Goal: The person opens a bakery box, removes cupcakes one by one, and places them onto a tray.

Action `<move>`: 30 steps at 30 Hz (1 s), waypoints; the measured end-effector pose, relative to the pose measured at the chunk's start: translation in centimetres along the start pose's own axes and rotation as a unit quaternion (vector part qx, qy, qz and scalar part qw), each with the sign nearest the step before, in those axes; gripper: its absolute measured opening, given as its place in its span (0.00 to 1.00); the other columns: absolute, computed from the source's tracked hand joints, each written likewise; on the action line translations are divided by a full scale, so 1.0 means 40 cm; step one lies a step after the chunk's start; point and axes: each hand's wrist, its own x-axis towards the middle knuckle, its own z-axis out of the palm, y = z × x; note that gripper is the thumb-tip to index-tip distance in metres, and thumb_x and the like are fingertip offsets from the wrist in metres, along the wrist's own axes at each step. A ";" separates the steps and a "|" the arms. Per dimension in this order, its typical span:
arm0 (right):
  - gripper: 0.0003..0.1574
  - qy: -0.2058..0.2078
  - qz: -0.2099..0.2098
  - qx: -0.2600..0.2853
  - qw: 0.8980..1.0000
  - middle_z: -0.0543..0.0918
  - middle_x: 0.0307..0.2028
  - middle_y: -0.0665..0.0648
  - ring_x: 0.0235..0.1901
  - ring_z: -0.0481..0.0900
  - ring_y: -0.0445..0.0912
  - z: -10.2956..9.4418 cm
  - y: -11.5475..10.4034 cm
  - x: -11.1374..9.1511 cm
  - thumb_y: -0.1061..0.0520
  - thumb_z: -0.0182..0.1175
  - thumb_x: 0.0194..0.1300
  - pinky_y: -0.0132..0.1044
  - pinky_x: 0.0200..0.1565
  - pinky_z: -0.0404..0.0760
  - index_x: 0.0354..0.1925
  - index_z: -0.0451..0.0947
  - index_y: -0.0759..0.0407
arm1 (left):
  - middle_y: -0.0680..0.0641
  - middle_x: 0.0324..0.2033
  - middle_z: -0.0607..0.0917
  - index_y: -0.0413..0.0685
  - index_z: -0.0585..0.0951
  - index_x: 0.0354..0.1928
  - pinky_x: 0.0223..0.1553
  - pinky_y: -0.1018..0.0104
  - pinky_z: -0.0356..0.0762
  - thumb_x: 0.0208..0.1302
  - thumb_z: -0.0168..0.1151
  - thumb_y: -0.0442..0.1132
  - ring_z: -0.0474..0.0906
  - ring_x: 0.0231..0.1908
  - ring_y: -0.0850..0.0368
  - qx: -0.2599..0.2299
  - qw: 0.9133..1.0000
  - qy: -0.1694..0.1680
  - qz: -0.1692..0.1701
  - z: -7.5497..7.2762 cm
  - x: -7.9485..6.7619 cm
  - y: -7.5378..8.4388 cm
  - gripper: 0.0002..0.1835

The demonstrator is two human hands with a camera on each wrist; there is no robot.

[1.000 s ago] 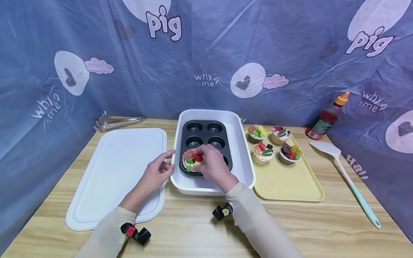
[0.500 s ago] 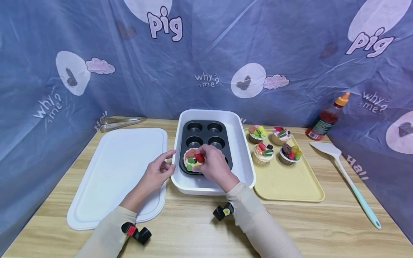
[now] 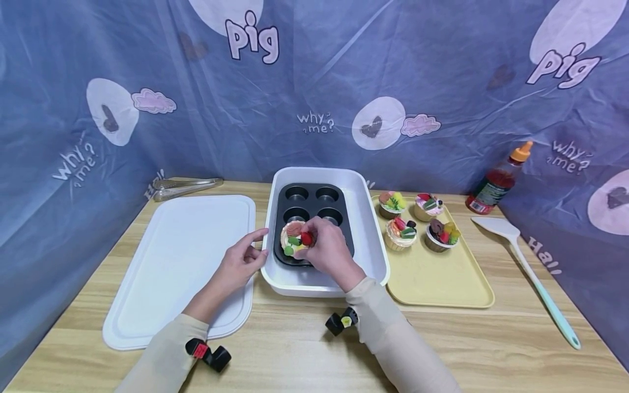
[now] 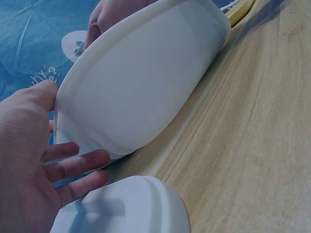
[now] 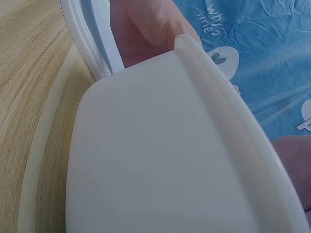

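My right hand (image 3: 328, 246) pinches a cupcake (image 3: 293, 236) by its right side, thumb in front. Cream, a red strawberry piece and green leaves top it. The cupcake is over the front-left cup of a dark muffin tin (image 3: 312, 203), hiding that cup. This tin lies inside a deep white rectangular basin (image 3: 367, 240). At the basin's left wall, my left hand (image 3: 242, 259) touches the rim with its fingertips. In the left wrist view, the thumb of the left hand (image 4: 29, 145) is at the rim and the other fingers spread loosely along the outer wall.
A white tray (image 3: 187, 256) lies left of the basin, with metal tongs (image 3: 184, 188) behind it. To the right, a yellow tray (image 3: 437, 281) bears several cupcakes (image 3: 400, 233). Beyond stand a red sauce bottle (image 3: 496, 180) and a spatula (image 3: 533, 273) with a mint handle.
My right hand has shifted the cupcake slightly right and away from me over the muffin tin. My left hand stays at the basin's rim.
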 end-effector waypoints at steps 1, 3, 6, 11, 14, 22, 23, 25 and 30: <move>0.28 0.003 -0.001 0.001 1.000 0.82 0.35 0.55 0.36 0.76 0.47 -0.001 -0.001 0.000 0.58 0.84 0.41 0.39 0.40 0.77 0.40 0.80 0.57 | 0.32 0.48 0.83 0.38 0.72 0.67 0.34 0.74 0.79 0.65 0.62 0.27 0.79 0.30 0.68 0.000 1.000 0.000 -0.001 0.000 0.000 0.001 0.28; 0.28 0.007 0.000 0.006 1.000 0.83 0.36 0.55 0.36 0.77 0.48 -0.002 -0.001 0.000 0.58 0.84 0.41 0.40 0.41 0.78 0.40 0.80 0.57 | 0.34 0.44 0.85 0.38 0.72 0.67 0.34 0.74 0.79 0.65 0.62 0.27 0.79 0.29 0.67 0.001 1.000 -0.001 -0.002 0.000 0.000 0.002 0.28; 0.28 0.007 0.009 0.009 1.000 0.84 0.37 0.55 0.37 0.77 0.48 -0.005 -0.002 0.001 0.58 0.84 0.42 0.41 0.43 0.79 0.41 0.81 0.57 | 0.35 0.38 0.86 0.38 0.72 0.67 0.33 0.74 0.79 0.66 0.62 0.28 0.78 0.29 0.67 0.002 1.000 -0.001 -0.004 0.000 -0.001 0.003 0.27; 0.28 0.007 0.018 0.012 1.000 0.85 0.38 0.56 0.37 0.79 0.48 -0.017 0.000 0.003 0.57 0.84 0.42 0.42 0.45 0.79 0.41 0.81 0.57 | 0.33 0.47 0.84 0.39 0.72 0.68 0.34 0.74 0.79 0.66 0.62 0.28 0.79 0.30 0.66 0.003 1.000 -0.003 -0.009 0.000 -0.001 0.002 0.28; 0.28 0.008 0.022 0.018 1.000 0.86 0.39 0.57 0.38 0.81 0.49 -0.030 0.003 0.007 0.58 0.84 0.42 0.44 0.47 0.81 0.42 0.81 0.58 | 0.33 0.51 0.82 0.40 0.72 0.68 0.35 0.74 0.79 0.66 0.62 0.28 0.79 0.31 0.65 0.005 1.000 -0.003 -0.010 -0.001 -0.001 0.002 0.28; 0.29 0.007 0.056 0.024 0.998 0.87 0.44 0.59 0.43 0.81 0.52 -0.087 0.021 0.019 0.58 0.82 0.45 0.47 0.51 0.81 0.46 0.82 0.59 | 0.33 0.52 0.82 0.40 0.72 0.68 0.36 0.74 0.79 0.67 0.62 0.28 0.79 0.31 0.66 0.001 1.000 -0.002 -0.012 0.001 0.000 0.002 0.27; 0.30 0.007 0.060 0.023 0.998 0.87 0.44 0.59 0.43 0.81 0.52 -0.095 0.024 0.020 0.58 0.82 0.45 0.47 0.51 0.80 0.47 0.81 0.59 | 0.33 0.52 0.82 0.40 0.73 0.68 0.36 0.74 0.79 0.67 0.62 0.28 0.79 0.31 0.67 0.000 1.000 -0.001 -0.012 0.001 -0.001 0.001 0.27; 0.30 0.007 0.063 0.026 0.998 0.87 0.45 0.60 0.44 0.81 0.53 -0.111 0.030 0.024 0.58 0.82 0.46 0.47 0.52 0.80 0.48 0.82 0.60 | 0.33 0.50 0.83 0.41 0.73 0.68 0.36 0.75 0.79 0.67 0.62 0.29 0.79 0.31 0.67 0.001 1.000 -0.001 -0.013 0.000 -0.001 0.001 0.27; 0.29 0.001 0.072 0.031 0.997 0.87 0.45 0.60 0.44 0.81 0.54 -0.151 0.043 0.028 0.59 0.80 0.48 0.47 0.50 0.80 0.49 0.82 0.60 | 0.34 0.48 0.83 0.41 0.73 0.68 0.36 0.74 0.79 0.67 0.62 0.29 0.79 0.31 0.67 -0.001 1.000 -0.002 -0.014 -0.001 -0.002 0.003 0.27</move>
